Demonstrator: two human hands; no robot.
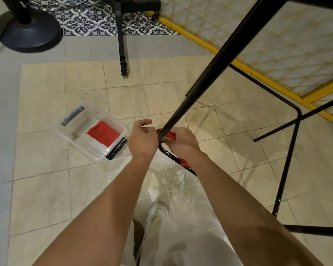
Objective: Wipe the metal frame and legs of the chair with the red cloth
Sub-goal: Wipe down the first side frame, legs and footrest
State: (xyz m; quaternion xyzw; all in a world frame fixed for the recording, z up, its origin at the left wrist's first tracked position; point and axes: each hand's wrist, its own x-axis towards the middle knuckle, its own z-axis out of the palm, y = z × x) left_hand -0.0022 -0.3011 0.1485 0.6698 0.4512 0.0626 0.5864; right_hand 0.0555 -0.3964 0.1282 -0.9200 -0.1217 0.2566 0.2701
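Red cloth (168,135) wrapped on chair leg (210,77) bottom in right hand (183,144), left hand (142,140) curled alongside, hold unclear; other legs (284,169) probably left.

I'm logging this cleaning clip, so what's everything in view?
chair frame: one, black, right side, one leg crossing centre
red cloth: one, red, wrapped round that leg's lower end
spare cloth: one, red, inside the clear box
clear box: one, transparent, floor left of the hands
round base: one, black, top left
wheeled stand: one, black, top centre
grid panel: one, yellow, upper right
shoe: one, pale, bottom centre
left hand: beside the leg, grip unclear
right hand: grips the red cloth
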